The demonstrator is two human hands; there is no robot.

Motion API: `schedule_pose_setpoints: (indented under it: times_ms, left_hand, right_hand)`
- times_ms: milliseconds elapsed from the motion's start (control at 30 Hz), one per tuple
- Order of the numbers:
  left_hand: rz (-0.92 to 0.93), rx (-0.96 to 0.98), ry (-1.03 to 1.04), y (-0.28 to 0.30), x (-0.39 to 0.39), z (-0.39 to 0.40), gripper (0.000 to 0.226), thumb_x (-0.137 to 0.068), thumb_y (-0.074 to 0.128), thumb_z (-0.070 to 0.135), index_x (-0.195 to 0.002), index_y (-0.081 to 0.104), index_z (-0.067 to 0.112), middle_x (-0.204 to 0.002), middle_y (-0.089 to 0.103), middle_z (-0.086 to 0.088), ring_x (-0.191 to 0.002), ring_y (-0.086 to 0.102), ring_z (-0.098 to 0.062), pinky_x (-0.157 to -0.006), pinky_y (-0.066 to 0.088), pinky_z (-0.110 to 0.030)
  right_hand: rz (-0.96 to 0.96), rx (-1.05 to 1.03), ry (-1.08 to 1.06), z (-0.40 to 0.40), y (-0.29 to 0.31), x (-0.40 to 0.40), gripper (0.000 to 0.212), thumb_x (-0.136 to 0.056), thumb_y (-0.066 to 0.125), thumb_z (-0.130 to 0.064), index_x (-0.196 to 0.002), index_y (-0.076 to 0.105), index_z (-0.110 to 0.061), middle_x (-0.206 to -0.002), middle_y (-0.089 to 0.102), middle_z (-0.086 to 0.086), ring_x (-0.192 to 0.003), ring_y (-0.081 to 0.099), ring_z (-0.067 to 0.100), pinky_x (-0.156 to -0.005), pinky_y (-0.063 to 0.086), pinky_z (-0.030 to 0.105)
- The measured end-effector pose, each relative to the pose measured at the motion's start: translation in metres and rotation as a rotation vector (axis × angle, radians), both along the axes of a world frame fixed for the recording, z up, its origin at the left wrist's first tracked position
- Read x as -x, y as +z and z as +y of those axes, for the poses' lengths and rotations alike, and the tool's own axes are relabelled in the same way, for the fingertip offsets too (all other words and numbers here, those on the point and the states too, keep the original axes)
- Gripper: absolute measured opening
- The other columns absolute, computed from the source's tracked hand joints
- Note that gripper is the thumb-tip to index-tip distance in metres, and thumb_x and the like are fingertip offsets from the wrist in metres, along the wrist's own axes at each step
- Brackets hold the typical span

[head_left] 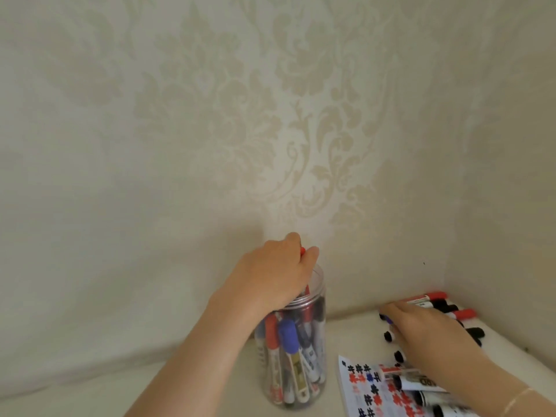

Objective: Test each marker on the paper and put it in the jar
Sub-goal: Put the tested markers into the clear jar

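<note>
Leftmost, the left hand (276,275) sits over the mouth of the clear jar (293,353), its fingers (311,254) pinching a red marker (303,251) whose red end shows between thumb and fingertips while its lower part points down into the opening. By my reading, this marker is being dropped in among the red, blue and black ones already standing inside. The jar stands upright on the pale bench (192,392), close to the patterned wall (210,115).

Just right of the jar lies the paper (365,395), covered with red, blue and black test marks, with several markers lying across its right part. Above it the right hand (421,329) reaches into the loose pile of markers (451,308) in the corner; its fingers curl down among them with a bluish cap at the fingertips, but I cannot tell whether they have closed on one yet.

The risks follow from both hands working at once. The jar is crowded, so the red marker could catch on a standing cap and stay proud of the rim, or tip out if released too early. The left wrist leaning on the rim could also topple the jar. On the right, raking the pile may roll untested markers off toward the bench edge.
</note>
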State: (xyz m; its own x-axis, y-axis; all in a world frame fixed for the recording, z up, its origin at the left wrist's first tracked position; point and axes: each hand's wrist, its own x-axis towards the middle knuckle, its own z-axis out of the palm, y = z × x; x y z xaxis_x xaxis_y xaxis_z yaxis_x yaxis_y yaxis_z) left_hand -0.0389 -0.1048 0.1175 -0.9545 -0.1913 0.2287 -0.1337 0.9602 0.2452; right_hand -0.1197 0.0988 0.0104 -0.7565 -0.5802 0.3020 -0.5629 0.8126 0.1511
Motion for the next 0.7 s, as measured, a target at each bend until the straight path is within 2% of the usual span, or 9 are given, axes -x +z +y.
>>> schedule_pose_setpoints:
  times_ms: [100,200,267,333,400,433,533,600,700]
  left_hand:
    - [-0.236,-0.019,-0.054,-0.004,0.004,0.001,0.049,-0.098,0.020,0.050,-0.104,0.058,0.020,-0.119,0.061,-0.007,-0.104,0.056,-0.026,-0.084,0.037,-0.030]
    - [-0.270,-0.081,-0.101,-0.002,0.009,-0.004,0.047,-0.098,0.023,0.049,-0.089,0.060,0.020,-0.115,0.063,-0.007,-0.099,0.057,-0.024,-0.087,0.040,-0.030]
    - [-0.139,0.021,-0.073,0.003,0.007,0.000,0.042,-0.098,0.032,0.044,-0.091,0.062,0.016,-0.105,0.064,-0.007,-0.095,0.059,-0.026,-0.083,0.045,-0.033]
    - [0.160,0.170,-0.038,0.008,-0.001,0.013,0.033,-0.097,0.036,0.039,-0.097,0.062,0.018,-0.098,0.060,-0.001,-0.090,0.060,-0.022,-0.078,0.048,-0.034]
    - [0.440,0.097,-0.147,0.009,-0.014,0.032,0.022,-0.097,0.038,0.034,-0.103,0.058,0.026,-0.096,0.055,0.011,-0.081,0.058,-0.009,-0.073,0.051,-0.028]
    - [0.475,0.035,-0.258,0.009,-0.021,0.041,0.019,-0.097,0.041,0.030,-0.109,0.055,0.030,-0.098,0.053,0.015,-0.079,0.056,-0.003,-0.071,0.051,-0.023]
    - [0.333,0.061,-0.548,-0.007,-0.022,0.063,0.040,-0.094,0.049,0.020,-0.131,0.041,0.034,-0.120,0.046,0.016,-0.100,0.053,-0.001,-0.080,0.050,-0.021]
    - [0.128,-0.024,-0.542,-0.022,-0.018,0.074,0.046,-0.094,0.050,0.036,-0.136,0.033,0.029,-0.131,0.046,0.012,-0.110,0.052,-0.005,-0.090,0.049,-0.028]
    - [-0.273,-0.298,-0.497,-0.039,-0.016,0.087,0.057,-0.087,0.043,0.065,-0.122,0.047,0.021,-0.111,0.060,0.002,-0.094,0.059,-0.013,-0.087,0.050,-0.034]
  right_hand:
    - [0.144,0.358,0.231,0.000,0.004,-0.003,0.029,-0.078,0.075,-0.011,-0.105,0.066,-0.015,-0.078,0.069,-0.005,-0.050,0.060,0.010,-0.041,0.037,0.013]
    - [0.084,0.704,0.292,-0.008,0.021,-0.022,0.015,-0.091,0.055,-0.029,-0.104,0.048,-0.029,-0.075,0.065,-0.011,-0.052,0.060,0.005,-0.042,0.047,0.016]
    - [-0.110,1.018,0.258,-0.012,0.030,-0.031,0.018,-0.089,0.057,-0.029,-0.093,0.041,-0.035,-0.084,0.065,-0.012,-0.067,0.065,0.004,-0.055,0.053,0.016]
    - [-0.255,1.303,0.186,-0.013,0.044,-0.037,0.019,-0.087,0.062,-0.023,-0.091,0.045,-0.030,-0.082,0.067,-0.006,-0.067,0.066,0.007,-0.059,0.053,0.017]
    - [-0.362,1.492,0.105,-0.009,0.055,-0.038,0.014,-0.087,0.065,-0.022,-0.091,0.052,-0.022,-0.075,0.070,0.003,-0.062,0.066,0.012,-0.059,0.054,0.022]
    - [-0.417,1.546,0.074,-0.006,0.058,-0.040,0.012,-0.086,0.066,-0.023,-0.091,0.055,-0.019,-0.075,0.072,0.005,-0.062,0.066,0.014,-0.061,0.055,0.026]
    - [-0.610,1.587,0.012,0.005,0.057,-0.040,0.011,-0.084,0.068,-0.026,-0.092,0.067,-0.017,-0.079,0.072,0.009,-0.061,0.063,0.017,-0.061,0.055,0.028]
    - [-0.676,1.627,-0.035,0.010,0.052,-0.042,0.014,-0.083,0.070,-0.024,-0.093,0.067,-0.014,-0.076,0.069,0.011,-0.057,0.059,0.016,-0.056,0.052,0.026]
    - [-0.561,1.781,-0.130,0.016,0.044,-0.041,0.020,-0.081,0.073,-0.021,-0.092,0.061,-0.012,-0.072,0.063,0.007,-0.051,0.057,0.013,-0.056,0.049,0.029]
